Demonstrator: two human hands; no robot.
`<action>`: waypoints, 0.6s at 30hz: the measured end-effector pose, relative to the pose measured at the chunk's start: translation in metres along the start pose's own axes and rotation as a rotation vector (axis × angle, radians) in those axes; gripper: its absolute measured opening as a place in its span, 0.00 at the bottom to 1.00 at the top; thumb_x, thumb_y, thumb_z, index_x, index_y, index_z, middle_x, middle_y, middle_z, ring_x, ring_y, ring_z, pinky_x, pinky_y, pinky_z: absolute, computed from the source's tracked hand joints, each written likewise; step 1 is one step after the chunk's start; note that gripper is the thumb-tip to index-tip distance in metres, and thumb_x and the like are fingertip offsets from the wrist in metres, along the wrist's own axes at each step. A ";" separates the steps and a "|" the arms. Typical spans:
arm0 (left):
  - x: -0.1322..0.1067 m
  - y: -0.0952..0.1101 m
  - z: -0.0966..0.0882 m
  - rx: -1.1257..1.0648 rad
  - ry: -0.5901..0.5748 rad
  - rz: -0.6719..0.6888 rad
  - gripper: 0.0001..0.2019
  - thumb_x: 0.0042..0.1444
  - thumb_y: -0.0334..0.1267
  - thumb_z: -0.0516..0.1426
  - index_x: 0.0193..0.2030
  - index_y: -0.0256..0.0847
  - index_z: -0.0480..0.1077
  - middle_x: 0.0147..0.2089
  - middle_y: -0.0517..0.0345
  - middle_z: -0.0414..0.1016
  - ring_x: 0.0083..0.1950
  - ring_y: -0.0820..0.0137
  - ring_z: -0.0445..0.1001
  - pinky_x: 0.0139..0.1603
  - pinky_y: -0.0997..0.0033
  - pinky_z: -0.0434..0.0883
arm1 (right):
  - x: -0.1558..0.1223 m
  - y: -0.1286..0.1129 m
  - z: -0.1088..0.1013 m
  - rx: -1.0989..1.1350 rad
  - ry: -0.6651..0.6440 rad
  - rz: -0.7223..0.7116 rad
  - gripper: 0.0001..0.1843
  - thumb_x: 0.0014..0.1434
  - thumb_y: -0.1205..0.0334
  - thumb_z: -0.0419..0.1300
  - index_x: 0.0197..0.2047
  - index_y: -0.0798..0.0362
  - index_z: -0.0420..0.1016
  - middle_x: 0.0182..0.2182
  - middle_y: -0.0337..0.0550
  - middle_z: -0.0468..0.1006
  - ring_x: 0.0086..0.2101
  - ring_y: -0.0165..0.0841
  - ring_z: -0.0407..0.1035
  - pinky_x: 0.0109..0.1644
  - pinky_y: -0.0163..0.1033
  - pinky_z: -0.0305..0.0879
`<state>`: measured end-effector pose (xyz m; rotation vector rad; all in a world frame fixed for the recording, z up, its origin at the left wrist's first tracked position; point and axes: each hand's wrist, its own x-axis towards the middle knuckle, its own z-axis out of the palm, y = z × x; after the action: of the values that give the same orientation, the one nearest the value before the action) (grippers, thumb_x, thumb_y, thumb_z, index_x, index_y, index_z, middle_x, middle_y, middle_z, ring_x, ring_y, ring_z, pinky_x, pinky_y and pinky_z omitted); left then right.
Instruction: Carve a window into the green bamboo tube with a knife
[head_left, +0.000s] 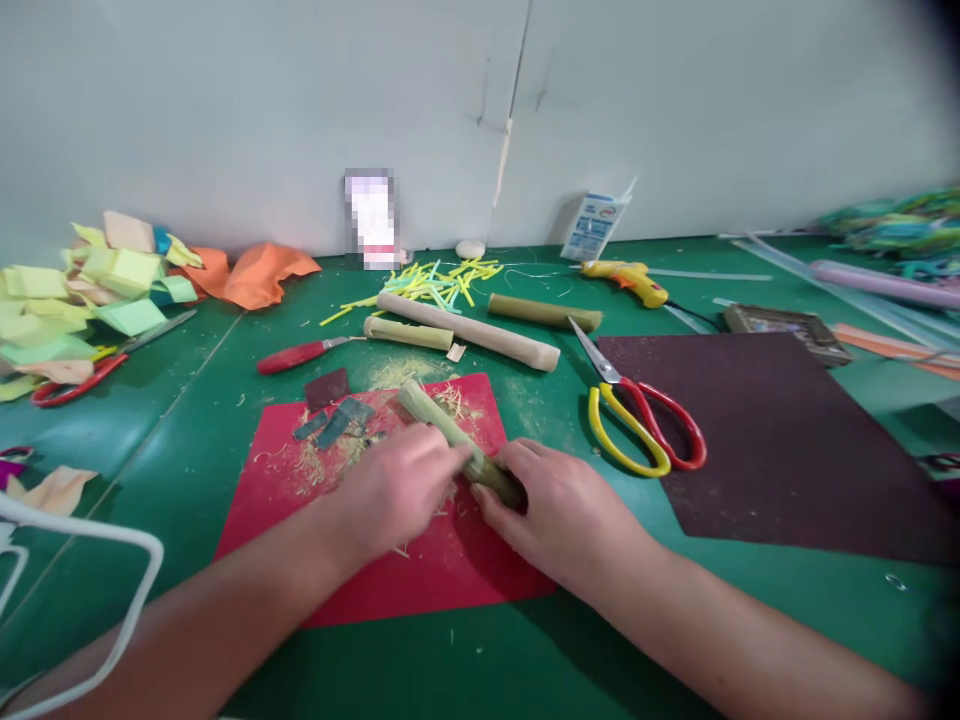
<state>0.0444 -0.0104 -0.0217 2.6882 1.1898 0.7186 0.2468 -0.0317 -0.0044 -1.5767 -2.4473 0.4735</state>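
My right hand (544, 500) is wrapped round the near end of a greenish bamboo tube (439, 415), which slants over a red sheet (352, 590). Fingers curled and slightly blurred, my left hand (409, 485) presses on the tube's middle. A small dark edge shows at its fingertips, but what it pinches I cannot make out. Shavings and fine dust (307, 470) lie on the sheet, with dark grey-green scraps (345, 422) and a brown scrap (327, 388) near its far edge.
Beyond the sheet lie a red-handled tool (300, 355), a long pale stick (472, 332), two shorter bamboo pieces (409, 333) (544, 312) and yellow-green strips (442, 285). Scissors (637, 410) rest partly on brown sandpaper-like sheet (750, 440). A yellow glue gun (630, 282) is behind; a white frame (142, 600) stands front left.
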 end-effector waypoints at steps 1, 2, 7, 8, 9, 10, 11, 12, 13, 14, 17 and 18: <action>0.000 -0.001 0.000 0.020 0.050 -0.038 0.12 0.62 0.33 0.48 0.44 0.36 0.71 0.31 0.55 0.67 0.34 0.70 0.67 0.36 0.69 0.68 | 0.000 0.000 0.000 -0.004 0.005 0.003 0.08 0.55 0.57 0.52 0.29 0.52 0.64 0.28 0.40 0.69 0.27 0.30 0.62 0.29 0.35 0.51; 0.000 -0.003 0.000 0.040 0.097 -0.071 0.12 0.62 0.33 0.48 0.42 0.35 0.72 0.31 0.54 0.67 0.34 0.71 0.67 0.37 0.69 0.68 | 0.000 0.000 0.000 -0.011 0.009 0.007 0.08 0.56 0.57 0.52 0.29 0.52 0.64 0.28 0.40 0.69 0.27 0.30 0.62 0.29 0.36 0.51; -0.002 0.002 0.001 0.025 0.020 -0.023 0.12 0.62 0.33 0.47 0.45 0.36 0.71 0.30 0.55 0.66 0.33 0.70 0.66 0.34 0.69 0.67 | 0.000 0.000 -0.001 -0.007 0.011 0.001 0.08 0.55 0.58 0.53 0.28 0.52 0.63 0.27 0.40 0.69 0.27 0.30 0.62 0.29 0.35 0.51; -0.002 0.002 0.001 0.003 -0.003 -0.016 0.12 0.62 0.33 0.47 0.46 0.37 0.71 0.30 0.55 0.67 0.33 0.71 0.67 0.35 0.70 0.68 | -0.001 -0.001 -0.001 -0.006 0.012 0.000 0.07 0.54 0.58 0.53 0.28 0.52 0.64 0.27 0.40 0.69 0.27 0.30 0.62 0.28 0.35 0.51; -0.001 0.000 0.001 -0.009 0.009 -0.015 0.12 0.62 0.33 0.47 0.46 0.38 0.70 0.31 0.55 0.67 0.34 0.71 0.67 0.35 0.70 0.68 | -0.001 -0.001 -0.001 -0.006 0.015 0.002 0.08 0.54 0.58 0.53 0.28 0.52 0.64 0.27 0.40 0.69 0.27 0.30 0.62 0.28 0.35 0.51; 0.000 -0.002 0.000 0.012 0.057 -0.060 0.12 0.62 0.33 0.47 0.44 0.37 0.71 0.31 0.54 0.68 0.35 0.70 0.67 0.36 0.69 0.68 | -0.001 -0.001 -0.001 -0.008 0.018 0.006 0.08 0.55 0.57 0.53 0.29 0.52 0.64 0.27 0.40 0.69 0.26 0.30 0.62 0.28 0.35 0.51; 0.000 -0.004 -0.001 0.037 0.107 -0.100 0.12 0.62 0.33 0.47 0.41 0.36 0.72 0.31 0.54 0.68 0.34 0.70 0.68 0.36 0.69 0.68 | -0.001 -0.001 -0.001 -0.011 0.020 0.010 0.08 0.55 0.57 0.53 0.28 0.52 0.63 0.27 0.40 0.69 0.26 0.29 0.61 0.28 0.35 0.50; 0.001 -0.006 -0.001 0.063 0.147 -0.127 0.12 0.62 0.33 0.47 0.39 0.36 0.72 0.31 0.54 0.68 0.34 0.70 0.67 0.36 0.68 0.68 | -0.001 -0.001 -0.001 -0.014 0.022 0.014 0.08 0.55 0.57 0.53 0.28 0.52 0.63 0.27 0.39 0.69 0.26 0.29 0.61 0.28 0.35 0.50; 0.001 -0.006 -0.001 0.080 0.161 -0.139 0.12 0.62 0.33 0.48 0.38 0.35 0.72 0.30 0.54 0.68 0.34 0.70 0.67 0.36 0.67 0.68 | -0.001 -0.001 -0.001 -0.015 0.023 0.015 0.08 0.55 0.57 0.53 0.28 0.52 0.63 0.27 0.39 0.69 0.25 0.29 0.61 0.27 0.35 0.50; 0.001 -0.004 -0.001 0.078 0.143 -0.123 0.12 0.62 0.33 0.48 0.39 0.35 0.72 0.30 0.54 0.67 0.33 0.70 0.67 0.36 0.67 0.68 | -0.001 -0.001 0.000 -0.012 0.022 0.012 0.08 0.55 0.57 0.53 0.28 0.52 0.63 0.27 0.39 0.68 0.25 0.29 0.60 0.27 0.35 0.49; -0.001 0.005 0.002 -0.010 0.014 -0.029 0.12 0.62 0.33 0.48 0.45 0.37 0.71 0.31 0.54 0.68 0.35 0.70 0.68 0.36 0.69 0.68 | 0.000 0.001 0.001 0.001 0.019 -0.003 0.07 0.55 0.58 0.53 0.28 0.52 0.63 0.27 0.39 0.68 0.26 0.29 0.61 0.28 0.35 0.50; -0.001 0.005 0.002 -0.029 0.003 -0.018 0.12 0.62 0.33 0.48 0.46 0.38 0.71 0.31 0.54 0.68 0.35 0.70 0.68 0.37 0.69 0.68 | 0.001 0.001 0.001 0.002 0.018 -0.003 0.07 0.55 0.58 0.53 0.28 0.52 0.63 0.27 0.39 0.68 0.26 0.30 0.61 0.28 0.35 0.50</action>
<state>0.0481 -0.0143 -0.0223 2.6503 1.1934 0.7319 0.2469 -0.0309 -0.0057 -1.5692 -2.4349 0.4584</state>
